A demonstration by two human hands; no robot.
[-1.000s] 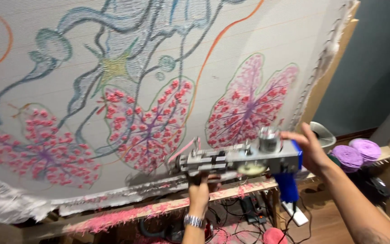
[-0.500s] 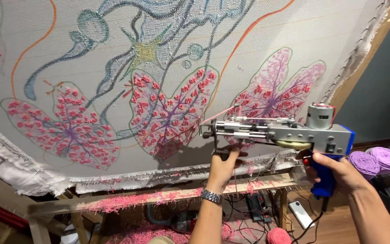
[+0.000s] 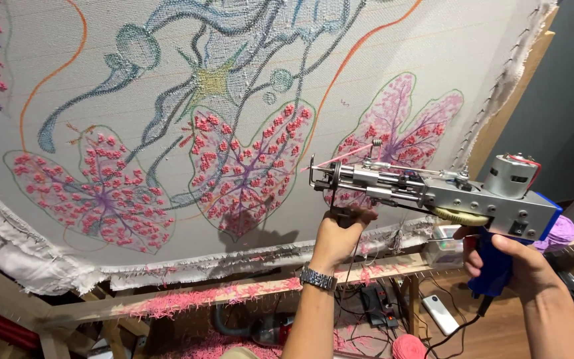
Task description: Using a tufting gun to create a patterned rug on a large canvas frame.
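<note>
Risk: the needle end of the tufting gun (image 3: 426,196), at centre right of the frame, could snag the stretched cloth (image 3: 167,60) if it tilts. Left hand (image 3: 340,233) is closed under the front handle; right hand (image 3: 519,262) is wrapped around the blue rear grip.

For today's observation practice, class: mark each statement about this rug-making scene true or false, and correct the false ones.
1. The right hand grips the tufting gun by its blue handle. True.
2. The left hand wears a wristwatch. True.
3. The leaves on the stretched cloth are filled with green yarn. False: pink, with purple veins.
4. The gun's needle end points right. False: it points left.
5. Pink yarn scraps lie along the wooden frame rail. True.
</note>
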